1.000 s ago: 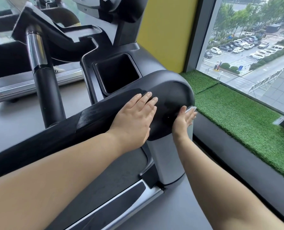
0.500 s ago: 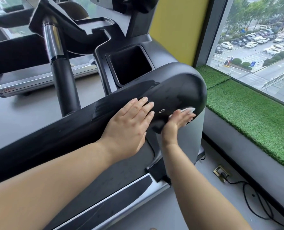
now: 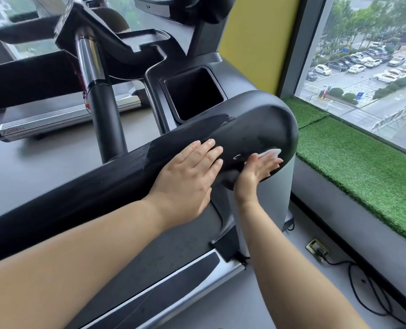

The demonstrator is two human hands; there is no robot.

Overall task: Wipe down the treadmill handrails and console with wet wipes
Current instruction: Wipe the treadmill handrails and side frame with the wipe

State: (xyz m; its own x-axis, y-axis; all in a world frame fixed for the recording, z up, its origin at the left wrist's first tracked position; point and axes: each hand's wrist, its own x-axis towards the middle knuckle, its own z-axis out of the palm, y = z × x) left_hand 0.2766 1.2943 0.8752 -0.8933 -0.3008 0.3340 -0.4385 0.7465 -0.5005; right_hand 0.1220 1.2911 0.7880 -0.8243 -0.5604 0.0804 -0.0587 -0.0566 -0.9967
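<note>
The left hand (image 3: 187, 176) lies flat, fingers straight and together, on the black handrail (image 3: 83, 193). The right hand (image 3: 256, 170) presses a white wet wipe (image 3: 272, 152) with straight fingers against the handrail's rounded end.

One head-worn view looks forward and down, close over the handrail (image 3: 256, 129).

Bright daylight from window (image 3: 368, 67) at right; wide-angle edge distortion; slight blur.

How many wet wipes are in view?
1: a white wipe under the right hand, pressed on the handrail end. The left hand lies flat on it; none shows there, though one might be hidden.
</note>
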